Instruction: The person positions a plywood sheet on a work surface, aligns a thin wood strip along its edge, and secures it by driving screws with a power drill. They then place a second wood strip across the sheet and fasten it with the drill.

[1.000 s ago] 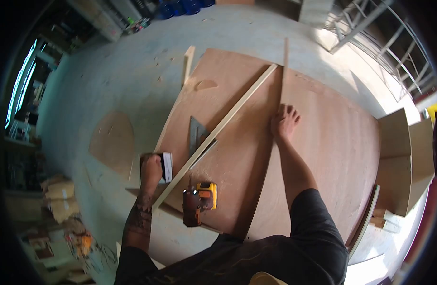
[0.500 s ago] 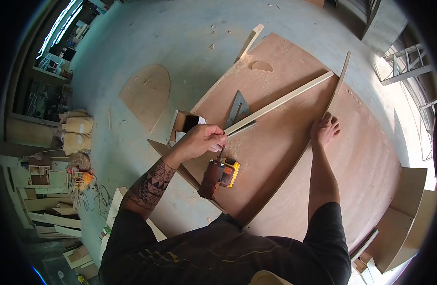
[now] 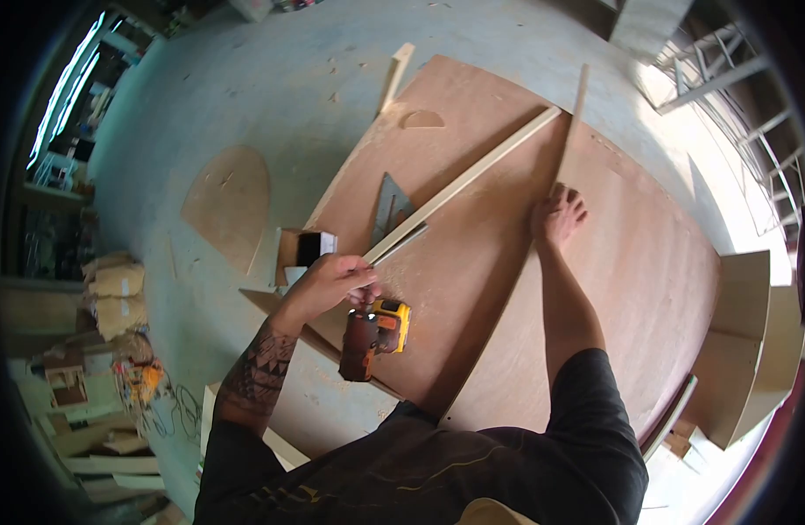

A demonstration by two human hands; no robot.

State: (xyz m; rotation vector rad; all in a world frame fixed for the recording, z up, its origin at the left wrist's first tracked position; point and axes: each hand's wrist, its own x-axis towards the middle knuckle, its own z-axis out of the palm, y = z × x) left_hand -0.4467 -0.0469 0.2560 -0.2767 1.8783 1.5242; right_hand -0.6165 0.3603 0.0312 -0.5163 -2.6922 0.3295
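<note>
My left hand (image 3: 339, 284) is closed at the near end of a pale wooden strip (image 3: 472, 179), just above a cordless drill (image 3: 361, 344) with a yellow battery. Its fingertips are pinched together, but what they hold is too small to make out. A dark, thin metal piece (image 3: 400, 244) lies alongside the strip. My right hand (image 3: 562, 217) grips the top edge of a long, narrow plywood board (image 3: 575, 131) that stands on edge across the large plywood sheet (image 3: 625, 289). A metal set square (image 3: 387, 208) lies beyond the strip.
An open cardboard box (image 3: 290, 254) stands left of the sheet. A rounded plywood piece (image 3: 230, 206) lies on the floor, and a half-round offcut (image 3: 423, 119) on the sheet. Plywood boxes (image 3: 739, 350) stand at right. Cables (image 3: 185, 409) and wood scraps are at left.
The view has turned, so the whole scene sits further left. My left hand's fingers have shifted slightly by the strip's end and drill. My right hand keeps its place on the board.
</note>
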